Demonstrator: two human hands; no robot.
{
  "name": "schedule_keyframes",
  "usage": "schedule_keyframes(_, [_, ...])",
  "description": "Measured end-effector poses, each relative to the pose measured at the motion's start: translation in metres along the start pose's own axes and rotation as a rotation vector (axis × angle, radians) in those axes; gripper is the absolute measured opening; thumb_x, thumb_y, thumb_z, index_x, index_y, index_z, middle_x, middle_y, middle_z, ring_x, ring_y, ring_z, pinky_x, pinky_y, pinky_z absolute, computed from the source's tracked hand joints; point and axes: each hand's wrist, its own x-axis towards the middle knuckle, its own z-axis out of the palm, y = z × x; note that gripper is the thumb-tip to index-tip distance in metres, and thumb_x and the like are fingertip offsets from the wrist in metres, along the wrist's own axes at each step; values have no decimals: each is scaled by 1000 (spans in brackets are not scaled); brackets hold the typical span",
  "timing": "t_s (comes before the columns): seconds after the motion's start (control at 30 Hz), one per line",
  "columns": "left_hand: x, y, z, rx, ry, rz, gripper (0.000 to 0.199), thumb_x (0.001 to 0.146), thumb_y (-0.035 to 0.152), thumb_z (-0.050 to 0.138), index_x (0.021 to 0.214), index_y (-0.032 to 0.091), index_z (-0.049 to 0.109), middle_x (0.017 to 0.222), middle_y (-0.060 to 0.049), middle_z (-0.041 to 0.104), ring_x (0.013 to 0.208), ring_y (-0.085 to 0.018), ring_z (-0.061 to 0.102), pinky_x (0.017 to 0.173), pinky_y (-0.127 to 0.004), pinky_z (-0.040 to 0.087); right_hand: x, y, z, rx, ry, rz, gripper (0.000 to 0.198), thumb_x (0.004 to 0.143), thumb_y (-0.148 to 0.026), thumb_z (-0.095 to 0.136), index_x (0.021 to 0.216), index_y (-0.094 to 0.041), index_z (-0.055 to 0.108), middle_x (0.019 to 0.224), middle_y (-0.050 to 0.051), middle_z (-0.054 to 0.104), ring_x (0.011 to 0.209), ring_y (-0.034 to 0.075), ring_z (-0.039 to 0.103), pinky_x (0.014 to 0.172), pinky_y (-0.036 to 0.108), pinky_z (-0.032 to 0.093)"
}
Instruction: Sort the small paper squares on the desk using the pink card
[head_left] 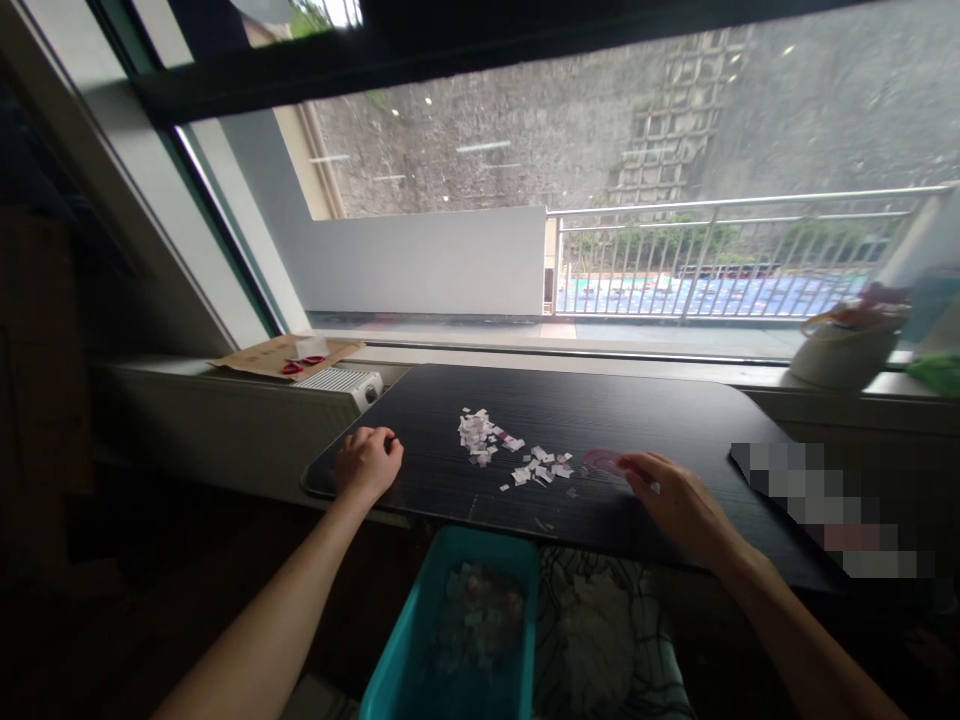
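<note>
On the dark table point(630, 405), white paper scraps point(476, 432) lie in a loose heap, a few with purple-pink print. More scraps point(541, 467) are spread to the right of it. My right hand point(675, 495) pinches the end of a pink see-through curved plastic piece point(600, 460), which lies low over the tabletop beside the scraps. At the table's left edge rests my left hand point(367, 460), its fingers curled closed. Whatever it might hold is hidden. Below the table's front edge stands a teal bin point(531, 600) with many scraps inside.
Red-handled scissors point(304, 365) lie on brown paper point(251, 357) on the ledge at left, by a white radiator point(337, 385). A pale pot point(844, 350) stands on the right sill. Striped cloth point(652, 640) is right of the bin. A window spans the back.
</note>
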Motion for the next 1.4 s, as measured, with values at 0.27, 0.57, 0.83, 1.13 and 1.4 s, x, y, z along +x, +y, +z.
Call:
schedule_keyframes(0.27, [-1, 1, -2, 8, -11, -11, 23, 85, 28, 52, 97, 19, 68, 102, -11, 62, 96, -30, 56, 78, -37, 45, -32, -38, 7, 45, -25, -76, 26, 91, -24, 43, 101, -23, 66, 94, 3, 71, 84, 19, 66, 73, 29, 49])
schedule_keyframes(0.57, [-2, 6, -5, 24, -48, -30, 17, 89, 29, 58, 100, 17, 64, 106, -6, 60, 99, -23, 56, 82, -40, 47, -51, -53, 13, 3, 31, -42, 23, 91, -24, 43, 100, -22, 64, 89, 4, 69, 74, 18, 65, 65, 28, 47])
schedule_keyframes(0.83, [-4, 6, -9, 40, -73, -34, 21, 91, 33, 58, 104, 16, 61, 109, -7, 60, 99, -22, 58, 83, -42, 50, -41, -82, 29, 54, 22, -101, 21, 90, -20, 44, 98, -23, 63, 88, 2, 69, 76, 18, 65, 67, 28, 46])
schedule_keyframes(1.13, [-5, 8, -8, 31, -80, -41, 24, 92, 34, 57, 108, 16, 60, 113, -7, 60, 100, -22, 58, 85, -43, 50, -58, -92, 37, -30, 98, -184, 20, 91, -19, 41, 96, -21, 60, 81, 2, 66, 72, 18, 64, 65, 29, 44])
schedule_keyframes(1.4, [-6, 9, -10, 34, -81, -36, 24, 92, 34, 57, 109, 17, 60, 113, -7, 60, 100, -22, 59, 85, -42, 50, -56, -96, 41, 39, 63, -157, 19, 90, -19, 43, 97, -23, 60, 84, 2, 67, 73, 17, 64, 65, 28, 46])
